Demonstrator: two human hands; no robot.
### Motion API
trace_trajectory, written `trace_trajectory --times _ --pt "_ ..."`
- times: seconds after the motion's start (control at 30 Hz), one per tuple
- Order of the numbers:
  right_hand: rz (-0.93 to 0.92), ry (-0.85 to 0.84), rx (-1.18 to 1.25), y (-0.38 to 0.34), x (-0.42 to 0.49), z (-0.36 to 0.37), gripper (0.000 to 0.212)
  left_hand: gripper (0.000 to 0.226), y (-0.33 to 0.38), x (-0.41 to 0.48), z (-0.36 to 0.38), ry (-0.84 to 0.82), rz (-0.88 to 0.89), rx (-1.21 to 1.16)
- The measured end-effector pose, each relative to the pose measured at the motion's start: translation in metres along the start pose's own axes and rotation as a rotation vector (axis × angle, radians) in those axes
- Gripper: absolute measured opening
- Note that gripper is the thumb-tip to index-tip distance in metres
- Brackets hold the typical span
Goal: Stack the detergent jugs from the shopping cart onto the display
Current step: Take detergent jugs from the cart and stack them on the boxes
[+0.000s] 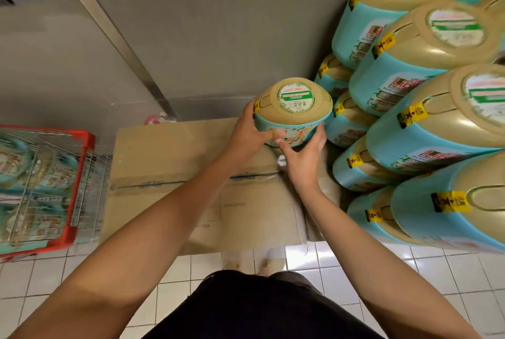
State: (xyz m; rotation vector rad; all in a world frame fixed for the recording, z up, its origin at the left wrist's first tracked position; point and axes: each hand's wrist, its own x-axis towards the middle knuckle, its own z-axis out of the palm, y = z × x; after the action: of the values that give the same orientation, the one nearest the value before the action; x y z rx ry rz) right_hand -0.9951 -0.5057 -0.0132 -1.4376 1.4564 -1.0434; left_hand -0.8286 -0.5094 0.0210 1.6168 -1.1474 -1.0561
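A teal detergent jug with a gold top [293, 104] stands upright at the far right end of a flat cardboard box [175, 163]. My left hand [250, 130] grips its left side and front, thumb across the label. My right hand [303, 155] holds its lower right side from below. Right beside it rises a tiered stack of identical jugs [426, 120], several high, with yellow tags near their handles. The red-rimmed wire shopping cart [79, 174] at the left edge holds more teal jugs [19, 163], blurred.
A grey metal cabinet with a steel edge strip [123, 48] stands behind the box. White tiled floor [410, 270] lies in front, where my dark shorts and feet show. A small pink-and-white object [155, 120] sits behind the box.
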Motion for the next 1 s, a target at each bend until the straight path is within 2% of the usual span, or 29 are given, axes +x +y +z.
trace_trajectory --times 0.1,0.3,0.47,0.6,0.73,1.0 --pt "0.021 0.003 -0.002 -0.005 0.016 0.006 0.115 0.093 0.005 0.015 -0.002 -0.004 -0.028 0.001" --pt "0.034 0.017 -0.007 -0.013 0.04 0.015 0.111 0.095 0.013 0.041 -0.002 -0.014 -0.036 -0.026" --pt "0.029 0.028 -0.016 -0.021 0.051 0.023 0.11 0.086 0.011 0.056 -0.007 -0.029 -0.029 -0.032" --pt "0.043 0.031 -0.009 -0.029 0.061 0.029 0.113 0.114 0.022 0.058 -0.013 -0.027 -0.054 -0.051" --pt "0.059 0.035 0.017 -0.039 0.069 0.034 0.112 0.095 0.025 0.068 -0.016 0.042 -0.051 -0.032" --pt "0.092 -0.001 -0.002 -0.052 0.074 0.034 0.1 0.119 0.031 0.074 -0.021 0.041 -0.086 0.071"
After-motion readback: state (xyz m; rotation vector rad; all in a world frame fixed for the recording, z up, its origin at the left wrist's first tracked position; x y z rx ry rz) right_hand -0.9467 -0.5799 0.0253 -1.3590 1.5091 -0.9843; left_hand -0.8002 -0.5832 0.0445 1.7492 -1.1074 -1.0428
